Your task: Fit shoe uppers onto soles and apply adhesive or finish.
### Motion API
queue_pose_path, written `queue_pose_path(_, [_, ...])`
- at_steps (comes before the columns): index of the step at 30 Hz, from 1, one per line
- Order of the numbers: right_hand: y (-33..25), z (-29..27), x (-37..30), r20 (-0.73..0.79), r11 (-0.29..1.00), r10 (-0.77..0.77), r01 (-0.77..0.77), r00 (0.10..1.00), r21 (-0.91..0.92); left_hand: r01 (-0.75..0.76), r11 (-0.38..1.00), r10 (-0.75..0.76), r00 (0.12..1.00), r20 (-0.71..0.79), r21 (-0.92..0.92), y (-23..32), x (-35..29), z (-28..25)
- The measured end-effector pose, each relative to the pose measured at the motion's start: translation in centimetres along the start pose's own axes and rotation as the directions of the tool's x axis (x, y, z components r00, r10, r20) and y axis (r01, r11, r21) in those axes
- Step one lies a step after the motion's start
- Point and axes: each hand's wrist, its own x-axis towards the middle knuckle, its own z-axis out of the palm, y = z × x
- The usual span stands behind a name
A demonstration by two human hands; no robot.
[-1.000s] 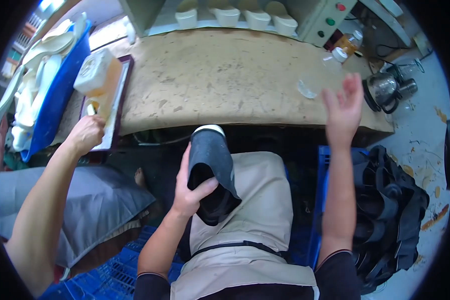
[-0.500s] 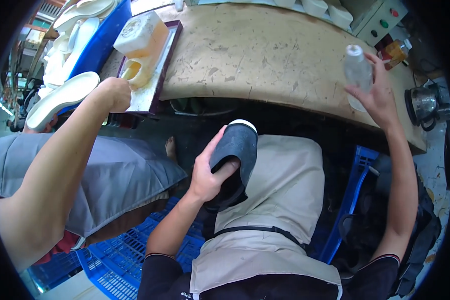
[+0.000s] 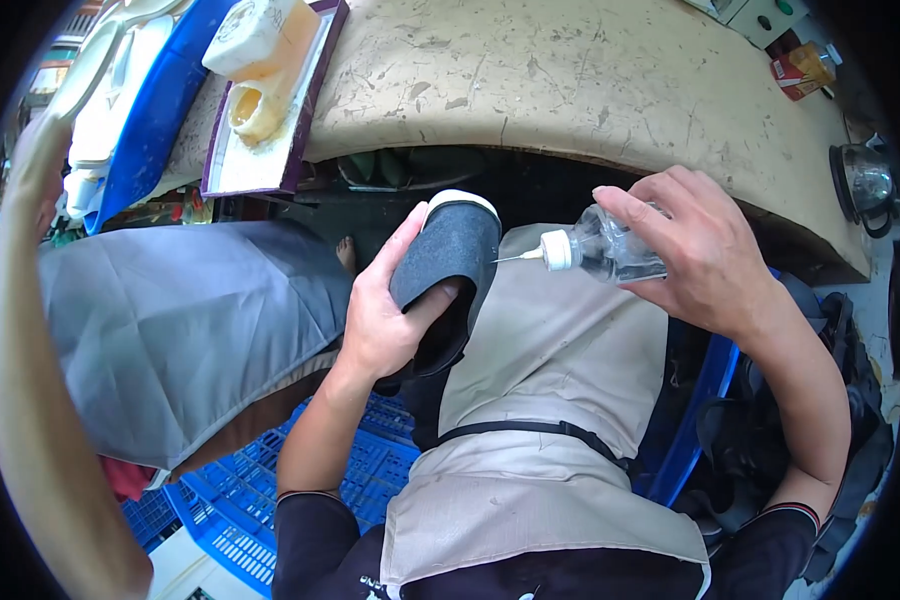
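My left hand (image 3: 380, 320) is wrapped round a dark grey slipper-like shoe (image 3: 450, 250) with a white edge at its far end, thumb inside the opening. It is held tilted above my apron-covered lap. In my right hand (image 3: 715, 250) is a clear squeeze bottle (image 3: 610, 245), lying nearly level, its white cap (image 3: 557, 250) pointing left. A thin needle nozzle (image 3: 518, 258) runs from the cap to the right side of the shoe. Whether the needle tip touches the shoe, I cannot tell.
Ahead is a worn tan workbench (image 3: 490, 80). A purple-edged tray (image 3: 295, 150) carries a glue-stained white container (image 3: 260, 40) and a yellowed cup (image 3: 255, 112). White soles fill a blue bin (image 3: 155, 120). A co-worker's arm (image 3: 45, 400) is at far left. Blue crates (image 3: 240, 520) stand below.
My right hand has brought the bottle from the bench's right side down to the shoe, tipping it level. The shoe has shifted slightly left. The co-worker's arm has drawn away leftward with a white sole.
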Motion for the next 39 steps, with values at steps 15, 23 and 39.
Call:
queue_pose_path(15, [-0.7,-2.3,-1.9,-0.017,0.970,-0.098,0.091,0.995,-0.224,-0.174,0.902,0.198,0.980,-0.020,0.395,0.7,-2.1,1.0])
queue_pose_path(23, [-2.5,-2.6,-1.7,0.009,0.957,-0.142,0.140,0.990,-0.252,-0.220,0.832,0.269,0.963,-0.024,0.509,0.1,-3.6,0.9])
queue_pose_path(39, [-4.6,-0.9,0.0,0.046,0.948,-0.164,0.170,0.985,-0.269,-0.190,0.791,0.187,0.980,0.066,0.582,-0.9,-3.9,0.6])
